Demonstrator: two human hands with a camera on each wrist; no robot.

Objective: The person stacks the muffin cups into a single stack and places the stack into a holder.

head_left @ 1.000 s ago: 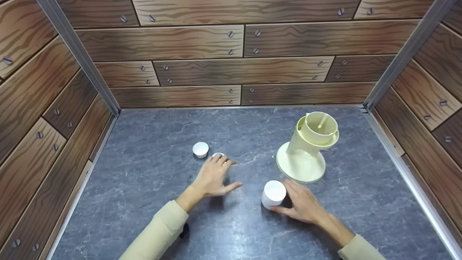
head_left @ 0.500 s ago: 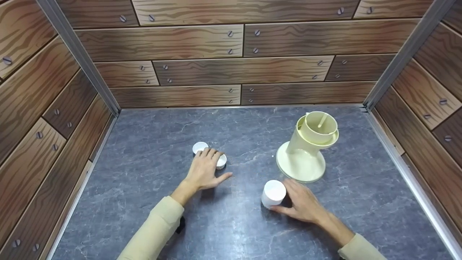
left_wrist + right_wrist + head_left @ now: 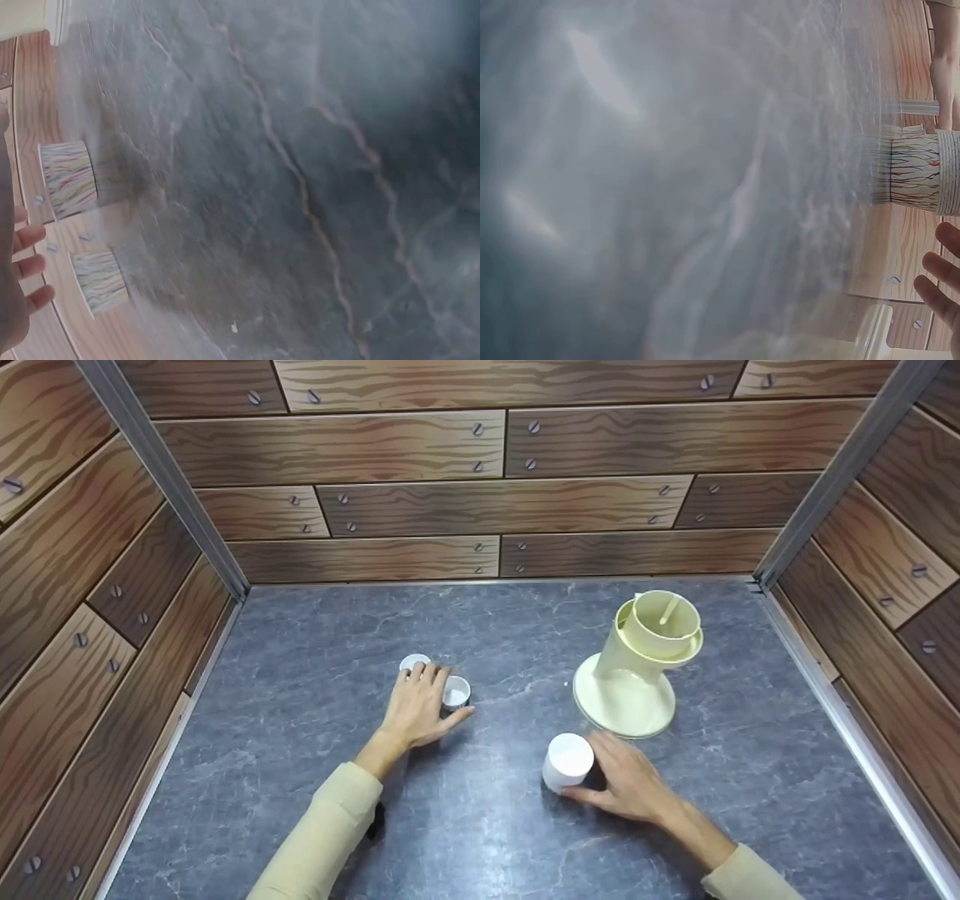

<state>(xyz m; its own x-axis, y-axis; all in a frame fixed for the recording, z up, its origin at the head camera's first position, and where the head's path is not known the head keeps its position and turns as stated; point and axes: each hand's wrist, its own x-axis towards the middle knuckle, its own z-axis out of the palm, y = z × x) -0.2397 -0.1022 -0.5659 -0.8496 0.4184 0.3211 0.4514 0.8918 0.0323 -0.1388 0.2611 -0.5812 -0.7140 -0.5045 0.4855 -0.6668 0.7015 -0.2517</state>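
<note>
My left hand (image 3: 415, 706) reaches over two small paper cups with its fingers spread and relaxed. Just right of its fingers stands one cup (image 3: 457, 691), open side up. The other cup (image 3: 414, 661) is farther back, partly covered by the fingertips. Coloured streaks mark the cup sides (image 3: 69, 178) in the left wrist view. My right hand (image 3: 628, 777) stays loosely around a stack of paper cups (image 3: 568, 765), thumb at its base and fingers on its right side. Several nested rims show on the stack (image 3: 915, 171) in the right wrist view, with fingertips (image 3: 934, 264) beside it.
A pale yellow-green plastic stand (image 3: 624, 709) with a round base and a tilted double-walled tube is behind my right hand. The grey marbled table (image 3: 337, 622) is bordered by wood-patterned walls (image 3: 495, 442) with metal corner strips.
My left hand has moved left and slightly back, uncovering the nearer cup and partly covering the farther one. My right hand and the stack stay in place.
</note>
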